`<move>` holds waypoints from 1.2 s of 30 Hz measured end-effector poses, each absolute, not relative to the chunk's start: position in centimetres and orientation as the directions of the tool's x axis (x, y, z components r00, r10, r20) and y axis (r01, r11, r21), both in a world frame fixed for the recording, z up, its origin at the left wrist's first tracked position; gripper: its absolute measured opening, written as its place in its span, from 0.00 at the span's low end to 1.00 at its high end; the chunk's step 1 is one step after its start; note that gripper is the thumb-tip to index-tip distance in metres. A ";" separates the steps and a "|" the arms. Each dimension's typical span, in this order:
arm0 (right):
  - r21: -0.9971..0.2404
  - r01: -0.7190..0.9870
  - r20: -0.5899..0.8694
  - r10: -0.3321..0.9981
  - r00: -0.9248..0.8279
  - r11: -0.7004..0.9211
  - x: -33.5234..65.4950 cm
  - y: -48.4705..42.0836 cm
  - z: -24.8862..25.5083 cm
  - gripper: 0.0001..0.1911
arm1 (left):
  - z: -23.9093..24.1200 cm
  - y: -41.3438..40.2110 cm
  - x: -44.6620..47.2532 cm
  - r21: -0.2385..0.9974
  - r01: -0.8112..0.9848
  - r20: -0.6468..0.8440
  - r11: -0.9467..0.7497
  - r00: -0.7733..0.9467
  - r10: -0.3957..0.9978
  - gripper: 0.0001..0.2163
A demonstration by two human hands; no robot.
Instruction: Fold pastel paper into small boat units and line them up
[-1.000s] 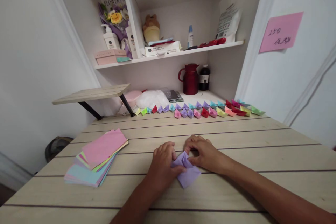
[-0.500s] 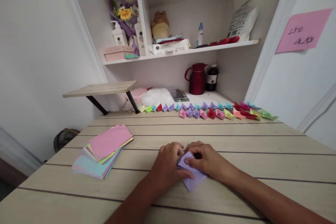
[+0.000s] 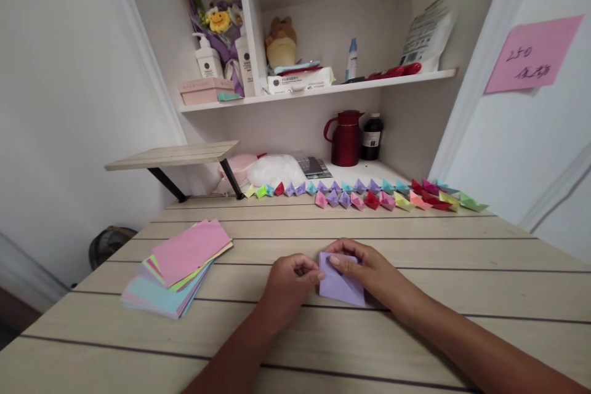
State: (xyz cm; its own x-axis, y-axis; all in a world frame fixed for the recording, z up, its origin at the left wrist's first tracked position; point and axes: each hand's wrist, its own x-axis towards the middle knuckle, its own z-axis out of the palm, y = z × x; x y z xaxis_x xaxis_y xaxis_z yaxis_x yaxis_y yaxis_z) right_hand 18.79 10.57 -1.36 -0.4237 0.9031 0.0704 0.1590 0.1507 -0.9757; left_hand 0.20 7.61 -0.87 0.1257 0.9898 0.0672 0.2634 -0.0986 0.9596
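A folded sheet of purple paper, now roughly four-sided, is held just over the table in front of me. My right hand grips it from the right, thumb on the front face and fingers behind the upper edge. At its left edge, my left hand is curled, with thumb and forefinger pinched together at the paper. The fingers behind the sheet are partly hidden. Farther back, several small folded paper boats in many colours stand in two rows.
To the left lies a stack of coloured paper sheets, pink on top and light blue below. A small raised wooden stand is at the back left. A red jug and a dark bottle stand under the shelf.
The purple paper has turned from a diamond with its point toward me to a squarer position. My left hand has drawn back from its front to the left edge.
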 end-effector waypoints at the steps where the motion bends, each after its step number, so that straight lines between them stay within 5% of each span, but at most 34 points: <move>1: -0.986 0.118 0.057 0.901 -0.429 0.118 18.8 10.6 -1.3 0.18 | -0.9 7.7 0.2 0.964 0.251 0.065 -0.087 0.096 0.993 0.06; 10: -0.991 -0.136 0.061 0.862 -0.503 -0.010 18.5 10.8 -0.7 0.23 | -1.0 8.4 -0.3 0.997 0.058 0.057 -0.058 0.024 0.998 0.11; 22: -0.991 -0.125 0.005 0.916 -0.402 -0.050 18.5 10.3 -0.8 0.18 | -1.4 7.5 0.8 0.977 0.139 0.148 -0.159 0.083 0.985 0.09; 26: -0.994 -0.105 0.030 0.901 -0.432 -0.017 18.3 10.1 -0.9 0.15 | -1.2 7.2 0.8 0.933 0.306 0.146 -0.189 0.158 0.977 0.05; 33: -0.930 0.243 0.178 0.916 -0.360 0.276 18.9 10.2 -0.7 0.12 | -1.0 7.4 1.0 0.732 0.587 0.331 -0.346 0.138 0.934 0.05; 36: -0.571 0.572 0.534 0.795 -0.286 0.589 19.8 10.2 -0.2 0.09 | -1.7 7.9 0.7 0.731 0.598 0.390 -0.329 0.030 0.920 0.11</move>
State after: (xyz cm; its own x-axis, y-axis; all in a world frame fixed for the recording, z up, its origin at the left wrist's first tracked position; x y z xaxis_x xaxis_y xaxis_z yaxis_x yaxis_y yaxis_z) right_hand 19.84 10.17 -0.22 -0.2862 0.7954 0.5343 0.5719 0.5891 -0.5708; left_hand 0.74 7.95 -1.69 0.0301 0.9205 0.3897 0.5980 -0.3290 0.7309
